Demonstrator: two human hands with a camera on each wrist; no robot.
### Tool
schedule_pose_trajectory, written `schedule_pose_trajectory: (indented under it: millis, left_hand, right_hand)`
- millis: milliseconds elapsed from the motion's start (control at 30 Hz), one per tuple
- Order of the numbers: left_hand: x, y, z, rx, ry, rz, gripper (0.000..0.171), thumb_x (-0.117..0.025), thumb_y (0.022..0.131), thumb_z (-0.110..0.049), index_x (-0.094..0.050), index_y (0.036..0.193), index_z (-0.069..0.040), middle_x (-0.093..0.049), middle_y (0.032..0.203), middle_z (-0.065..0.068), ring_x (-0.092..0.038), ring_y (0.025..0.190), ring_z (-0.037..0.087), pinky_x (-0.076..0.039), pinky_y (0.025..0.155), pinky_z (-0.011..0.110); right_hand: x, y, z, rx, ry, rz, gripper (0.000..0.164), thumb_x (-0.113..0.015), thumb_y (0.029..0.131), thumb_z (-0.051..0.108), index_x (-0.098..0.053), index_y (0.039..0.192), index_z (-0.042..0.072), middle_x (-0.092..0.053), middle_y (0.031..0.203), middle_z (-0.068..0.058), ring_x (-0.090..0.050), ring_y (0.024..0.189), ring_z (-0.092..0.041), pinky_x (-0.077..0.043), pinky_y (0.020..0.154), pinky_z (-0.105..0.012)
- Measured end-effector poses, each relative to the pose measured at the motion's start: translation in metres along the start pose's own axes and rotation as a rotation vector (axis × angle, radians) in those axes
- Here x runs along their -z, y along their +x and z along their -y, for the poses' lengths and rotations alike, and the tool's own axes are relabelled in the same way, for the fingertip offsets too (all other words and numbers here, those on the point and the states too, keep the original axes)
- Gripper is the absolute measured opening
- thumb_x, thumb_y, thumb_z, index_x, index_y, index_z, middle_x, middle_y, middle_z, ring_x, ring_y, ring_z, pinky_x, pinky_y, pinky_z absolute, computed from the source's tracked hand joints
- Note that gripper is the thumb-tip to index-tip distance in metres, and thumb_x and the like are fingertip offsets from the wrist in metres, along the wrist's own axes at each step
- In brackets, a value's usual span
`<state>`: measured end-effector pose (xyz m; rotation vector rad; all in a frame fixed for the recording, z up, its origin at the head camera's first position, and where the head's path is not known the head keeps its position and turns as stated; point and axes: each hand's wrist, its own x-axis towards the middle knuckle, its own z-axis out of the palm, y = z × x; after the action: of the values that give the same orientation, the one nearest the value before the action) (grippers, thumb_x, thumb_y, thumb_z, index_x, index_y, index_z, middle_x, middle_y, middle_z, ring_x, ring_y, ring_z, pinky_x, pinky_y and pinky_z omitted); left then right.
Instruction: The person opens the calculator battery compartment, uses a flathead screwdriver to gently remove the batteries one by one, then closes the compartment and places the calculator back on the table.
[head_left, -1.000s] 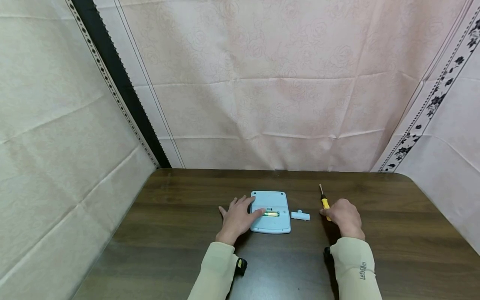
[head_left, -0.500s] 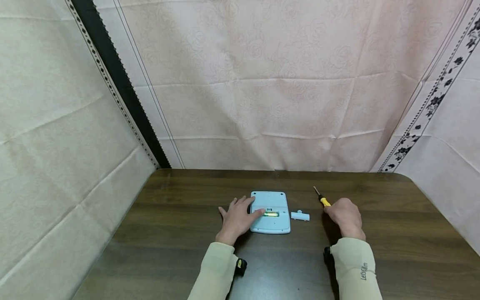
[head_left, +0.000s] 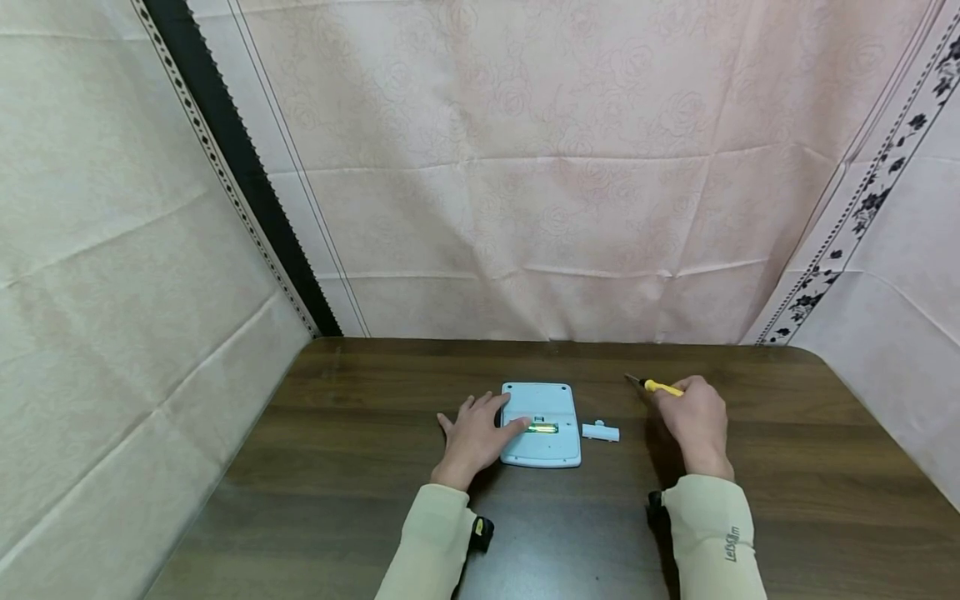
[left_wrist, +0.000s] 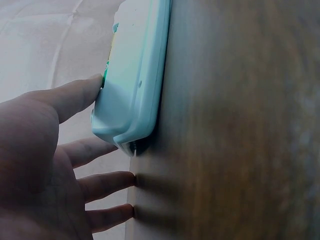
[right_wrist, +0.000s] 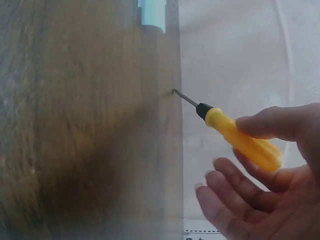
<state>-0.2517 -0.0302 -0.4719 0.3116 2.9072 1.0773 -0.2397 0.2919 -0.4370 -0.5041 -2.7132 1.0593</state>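
Yellow-handled metal screwdriver: likely light, stiff, best held by its handle, where the right hand pinches it; left hand, fingers apart, touches flat light-blue plastic device.

Soft, muted light; the head view clearest.
A pale sheen lies on the near part of the table, and dark shadows fall left of the right sleeve. The left wrist view is dim, the left grip in shade; the right wrist view looks hazy, with the table blurred in both.
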Motion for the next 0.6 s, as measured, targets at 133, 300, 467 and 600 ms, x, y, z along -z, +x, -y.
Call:
schedule_pose_trajectory:
  millis: [133, 300, 467, 600]
  left_hand:
    - [0.0, 0.0, 0.0, -0.001, -0.003, 0.001, 0.066, -0.067, 0.101, -0.054, -0.06, 0.152, -0.012, -0.047, 0.161, 0.02, -0.031, 0.152, 0.051, -0.002, 0.11, 0.087]
    - [0.0, 0.0, 0.0, 0.002, -0.002, 0.002, 0.065, -0.066, 0.102, -0.054, -0.06, 0.153, -0.013, -0.047, 0.161, 0.02, -0.03, 0.153, 0.051, -0.002, 0.111, 0.087]
    - [0.001, 0.0, -0.001, 0.004, -0.004, 0.001, 0.065, -0.066, 0.102, -0.053, -0.06, 0.152, -0.013, -0.047, 0.161, 0.02, -0.03, 0.153, 0.051, -0.002, 0.111, 0.087]
    - [0.001, -0.001, -0.001, 0.002, -0.006, 0.001, 0.065, -0.066, 0.102, -0.053, -0.06, 0.152, -0.013, -0.047, 0.161, 0.02, -0.03, 0.153, 0.051, -0.002, 0.111, 0.087]
  right_hand:
    - [0.0, 0.0, 0.003, 0.007, 0.044, -0.055, 0.043, -0.063, 0.103, 0.021, -0.059, 0.122, -0.017, -0.061, 0.114, -0.035, -0.06, 0.095, -0.045, -0.053, 0.081, -0.057]
    - [0.0, -0.001, 0.008, 0.026, 0.098, -0.109, 0.046, -0.065, 0.105, 0.023, -0.057, 0.127, -0.016, -0.058, 0.118, -0.034, -0.058, 0.103, -0.048, -0.051, 0.084, -0.059]
    - [-0.001, -0.004, 0.012, 0.041, 0.175, -0.159, 0.045, -0.067, 0.104, 0.025, -0.059, 0.126, -0.013, -0.056, 0.121, -0.029, -0.057, 0.109, -0.046, -0.05, 0.09, -0.057]
    - [-0.002, -0.005, 0.014, 0.043, 0.227, -0.181, 0.046, -0.069, 0.105, 0.027, -0.06, 0.129, -0.011, -0.056, 0.124, -0.028, -0.057, 0.113, -0.044, -0.05, 0.091, -0.051]
